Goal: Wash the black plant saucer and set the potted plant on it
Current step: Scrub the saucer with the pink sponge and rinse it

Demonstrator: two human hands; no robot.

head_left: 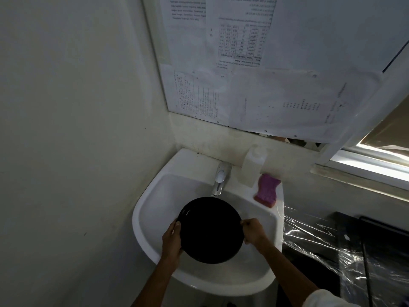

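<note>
1. Black plant saucer (210, 229) is held over the basin of the white sink (141, 220), roughly central. Its far edge sits just under the spout of the tap (219, 181). It looks tilted; not certain.
2. Left hand (172, 239) grips the saucer's left rim: thumb on the upper face, fingers wrapped beneath and out of sight. Right hand (252, 231) pinches the right rim, fingers curled over the edge.
3. Water flow: cannot tell. No stream shows against the dim basin.
4. Purple sponge (266, 191) lies on the sink's back right corner, just beside a white bottle (252, 168), probably soap. Neither is being touched.
5. Judged step: start of the wash, so the task is at an early stage. Potted plant not in view.
6. Method note:
   - Keep the saucer low in the basin so splash stays inside.
   - One hand must come free for tap and sponge, so settle a firm one-handed grip first; wet smooth plastic will likely be slippery.
   - Scrub both faces and the rim, rinse, then let it drip.
7. Risk: plastic sheeting (321, 240) lies just right of the sink. Keep spray off that side.
</note>
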